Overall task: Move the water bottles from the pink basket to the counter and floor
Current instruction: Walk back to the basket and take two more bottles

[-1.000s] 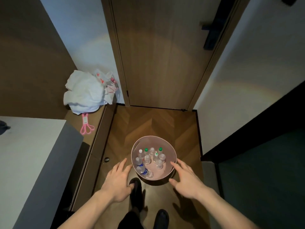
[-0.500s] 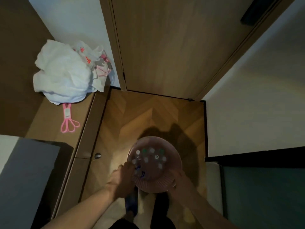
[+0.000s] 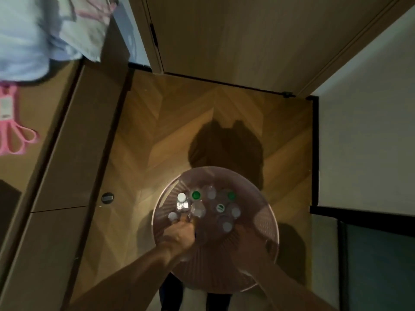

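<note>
Clear plastic water bottles (image 3: 197,208) stand upright, caps up, inside the round pink ribbed basket (image 3: 263,223) on the floor. The left hand (image 3: 179,234), now reaching in from seven o'clock, clamps one white-capped bottle (image 3: 182,202). The right hand is hidden; its grip I cannot tell.

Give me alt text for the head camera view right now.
Seen from above, a left hand reaches into a pink basket of water bottles on a wood floor; its grip appears closed on a white-capped bottle. The right hand is hidden behind the basket.

Bare forearms (image 3: 134,272), no sleeves; dark shoes (image 3: 171,295) below.
</note>
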### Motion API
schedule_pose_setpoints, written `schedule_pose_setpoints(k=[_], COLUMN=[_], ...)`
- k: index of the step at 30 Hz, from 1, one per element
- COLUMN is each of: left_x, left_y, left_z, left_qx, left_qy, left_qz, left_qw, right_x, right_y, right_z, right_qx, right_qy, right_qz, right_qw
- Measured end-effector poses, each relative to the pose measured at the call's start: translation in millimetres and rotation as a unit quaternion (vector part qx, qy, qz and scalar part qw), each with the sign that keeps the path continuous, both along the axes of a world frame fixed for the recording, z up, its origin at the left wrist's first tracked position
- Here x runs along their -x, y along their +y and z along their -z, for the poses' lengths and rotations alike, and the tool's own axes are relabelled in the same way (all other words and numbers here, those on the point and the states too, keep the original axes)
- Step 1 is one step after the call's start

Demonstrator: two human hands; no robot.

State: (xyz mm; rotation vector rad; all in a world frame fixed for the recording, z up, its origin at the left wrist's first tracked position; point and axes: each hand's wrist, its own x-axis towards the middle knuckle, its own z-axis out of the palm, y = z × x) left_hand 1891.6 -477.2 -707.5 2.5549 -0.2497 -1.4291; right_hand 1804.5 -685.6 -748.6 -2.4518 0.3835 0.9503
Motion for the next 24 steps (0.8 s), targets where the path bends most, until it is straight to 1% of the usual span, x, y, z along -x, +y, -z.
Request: schedule_pose_setpoints(k=[1, 2, 3, 4, 5, 7, 8, 9, 11, 13, 15, 19, 21, 24], left_x=[1.5, 3.5, 4.3, 4.1, 2.9, 1.2, 1.3, 0.8, 1.7, 2.4, 1.5, 2.5, 3.1, 6.4], left_y=[-2.4, -3.6, -5.2, -6.1, -6.4, -6.1, -5.9, -6.8, -7.2, -7.5, -9.3, -10.8, -10.0, -3.5], left_z=[19.1, 40.0, 58.8, 75.8, 89.0, 113.8, 125.6, 133.8, 149.2, 159.0, 162.3, 169.7, 167.3, 151.8], left_qx=[0.003, 0.005, 0.016, 0.032, 0.033, 0.015, 0.016, 0.022, 0.021, 0.022, 0.024, 0.046, 0.053, 0.069], left_qy=[-0.001, -0.013, -0.041, -0.069, -0.080, -0.037, -0.014, -0.003, -0.011, -0.012, 0.005, 0.040, 0.038, 0.025], left_qz=[-0.002, -0.004, -0.013, -0.008, -0.004, 0.004, 0.004, 0.002, 0.013, 0.019, 0.016, -0.051, -0.070, -0.082], left_qw=[1.000, 1.000, 0.999, 0.997, 0.996, 0.999, 1.000, 1.000, 1.000, 1.000, 1.000, 0.997, 0.995, 0.994], right_x=[3.0, 5.5, 9.6, 9.5, 6.7, 6.4, -2.5, -7.6, -14.7, -19.0, -22.8, -28.0, -24.5, -12.8], right_y=[-3.7, -3.1, -3.8, -1.6, 1.0, 4.2, 10.7, 13.4, 14.9, 15.2, 18.6, 25.3, 27.0, 23.8], right_z=[27.7, 52.2, 78.5, 89.9, 92.9, 115.3, 108.3, 110.0, 115.6, 124.9, 130.9, 130.1, 126.9, 119.9], right_qx=[-0.011, -0.009, 0.007, 0.013, 0.009, 0.016, 0.016, 0.012, 0.018, 0.024, 0.014, 0.006, 0.007, 0.011], right_qy=[-0.017, -0.019, -0.027, -0.023, -0.029, -0.017, 0.005, 0.005, 0.002, 0.025, 0.074, 0.120, 0.132, 0.113], right_qz=[-0.011, -0.001, -0.019, -0.017, -0.017, -0.017, -0.027, -0.028, -0.029, -0.005, 0.005, 0.034, 0.036, 0.084], right_qw=[1.000, 1.000, 0.999, 1.000, 0.999, 1.000, 1.000, 1.000, 0.999, 0.999, 0.997, 0.992, 0.991, 0.990])
